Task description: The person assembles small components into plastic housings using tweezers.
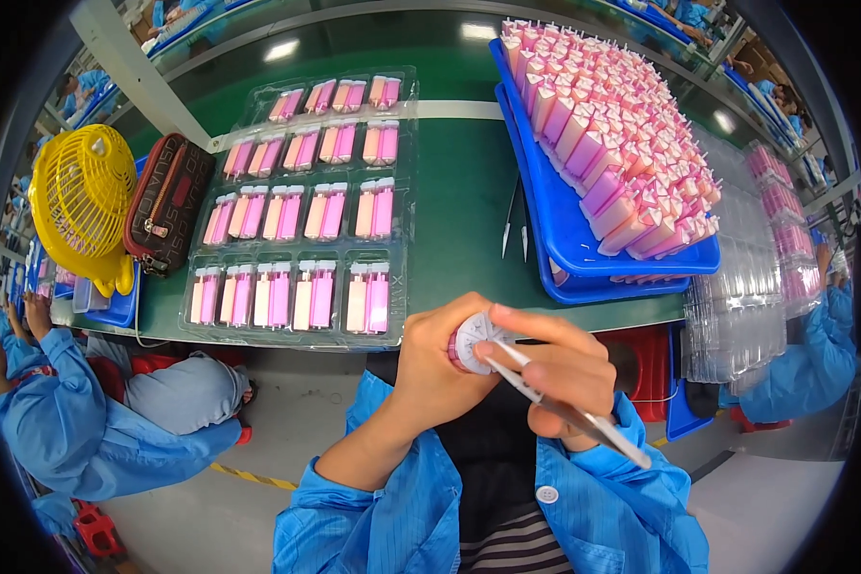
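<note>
Right in the middle of my view, just short of the tabletop's (450,182) near edge, sits the round piece (476,337), white on top with lines fanning from its centre and a sliver of pink down its side. My left grip (435,368) is wrapped round it, thumb and fingers curled close, so most of the body is hidden from me. I'd judge it light, its sides smooth and perhaps a little slippery, the pale top thin enough to crease or come loose; low round the pink flank is where I'd take hold, sparing that top. Over at its three o'clock, my right grip (572,368) is pinched narrow on metal tweezers (603,430), their shank running back toward four; whether their tips bite on anything I can't make out. Stiff, slim stuff, best held mid-shank as here. Further out, at ten, a clear tray (407,215) shows rows of pink-and-cream pieces (323,212), flimsy plastic by the look of it; at one, a blue tray (566,230) is heaped with white-tipped pink pieces (603,134), packed tight. Between two and three, clear stacked trays (732,320); toward ten, farthest off, a yellow fan (84,196).
</note>
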{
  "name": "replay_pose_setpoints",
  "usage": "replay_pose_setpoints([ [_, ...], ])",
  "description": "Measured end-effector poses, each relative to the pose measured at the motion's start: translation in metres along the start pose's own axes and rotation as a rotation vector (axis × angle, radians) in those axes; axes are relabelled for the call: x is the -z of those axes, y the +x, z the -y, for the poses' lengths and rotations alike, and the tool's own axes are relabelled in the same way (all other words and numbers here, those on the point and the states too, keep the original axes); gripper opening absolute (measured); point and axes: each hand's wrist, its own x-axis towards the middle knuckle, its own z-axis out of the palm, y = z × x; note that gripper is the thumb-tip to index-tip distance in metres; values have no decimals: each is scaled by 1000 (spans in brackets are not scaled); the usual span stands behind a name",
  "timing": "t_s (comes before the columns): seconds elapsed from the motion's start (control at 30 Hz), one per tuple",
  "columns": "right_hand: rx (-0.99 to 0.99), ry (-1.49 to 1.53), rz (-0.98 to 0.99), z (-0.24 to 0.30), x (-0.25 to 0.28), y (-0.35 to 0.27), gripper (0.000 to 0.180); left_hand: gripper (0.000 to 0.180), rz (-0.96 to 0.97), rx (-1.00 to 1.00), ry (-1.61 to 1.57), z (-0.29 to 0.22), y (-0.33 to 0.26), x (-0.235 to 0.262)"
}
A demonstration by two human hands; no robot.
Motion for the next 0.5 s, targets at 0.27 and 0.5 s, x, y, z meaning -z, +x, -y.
replay_pose_setpoints([
  [0.27, 69, -106, 124, 0, -1, 2, 47, 26, -18, 1, -26, -1, -3, 0],
  [0.5, -76, 8, -23, 1, -3, 4, 46, 24, 15, 48, -74, -3, -2, -3],
])
